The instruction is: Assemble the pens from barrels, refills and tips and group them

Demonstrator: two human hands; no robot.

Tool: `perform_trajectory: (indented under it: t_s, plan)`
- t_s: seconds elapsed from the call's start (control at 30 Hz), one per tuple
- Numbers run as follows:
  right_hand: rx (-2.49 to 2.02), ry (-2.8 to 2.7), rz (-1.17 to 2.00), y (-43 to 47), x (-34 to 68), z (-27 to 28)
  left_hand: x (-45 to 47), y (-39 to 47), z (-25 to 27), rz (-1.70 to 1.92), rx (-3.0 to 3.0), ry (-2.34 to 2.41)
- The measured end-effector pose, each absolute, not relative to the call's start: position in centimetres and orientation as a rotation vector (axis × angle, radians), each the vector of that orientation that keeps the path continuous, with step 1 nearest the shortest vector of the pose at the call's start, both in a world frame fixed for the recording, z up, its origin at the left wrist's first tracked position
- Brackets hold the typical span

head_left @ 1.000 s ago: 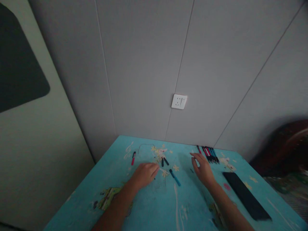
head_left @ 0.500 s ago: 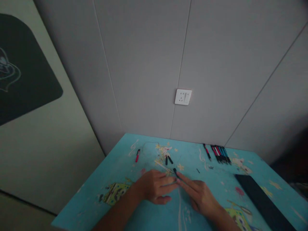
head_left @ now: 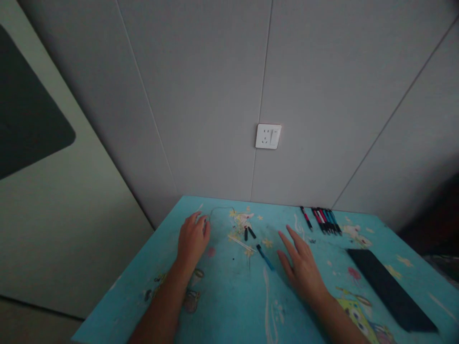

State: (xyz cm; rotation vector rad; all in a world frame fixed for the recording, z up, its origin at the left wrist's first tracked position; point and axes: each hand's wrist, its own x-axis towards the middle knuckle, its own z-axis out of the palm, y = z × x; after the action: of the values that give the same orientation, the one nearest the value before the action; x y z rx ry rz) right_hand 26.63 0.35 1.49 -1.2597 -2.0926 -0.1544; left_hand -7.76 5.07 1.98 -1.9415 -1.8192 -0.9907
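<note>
My left hand (head_left: 193,240) is over the far left of the table, fingers bent and slightly apart. It covers the spot where a red and black pen part lay, and that part is hidden now. My right hand (head_left: 299,265) hovers right of centre with fingers spread and nothing in them. Between the hands lies a blue pen barrel with a black end (head_left: 265,258). Thin white refill sticks (head_left: 241,242) lie beyond it. Two short black pen grips (head_left: 246,233) rest close to the sticks.
A row of pens (head_left: 326,221) in red, white, blue and black lies at the back right, with a single red and black pen (head_left: 306,219) beside it. A long black strip (head_left: 390,289) lies on the right of the patterned table (head_left: 229,306). Behind is a wall with a socket (head_left: 268,136).
My hands have come apart from the middle. The blue barrel now lies on the table, let go. My left hand has moved left and away from me; the right hand opened and moved right.
</note>
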Motion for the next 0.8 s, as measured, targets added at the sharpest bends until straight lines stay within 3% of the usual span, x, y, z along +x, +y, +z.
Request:
perform_trajectory:
  t_s: [0.2,0.47,0.8]
  plan:
    - [-1.227,-2.119,-0.199,0.1,26.4,2.2,-8.4,4.4,3.0,-1.175,-1.928,-1.751]
    - [-0.824,-2.601,-0.305,-2.0,24.2,2.4,-1.6,0.7,3.8,-1.015,-2.745,-0.486]
    - [-0.801,-2.627,-0.333,-1.8,24.0,2.2,-1.3,0.3,4.1,-1.035,-2.83,-0.48]
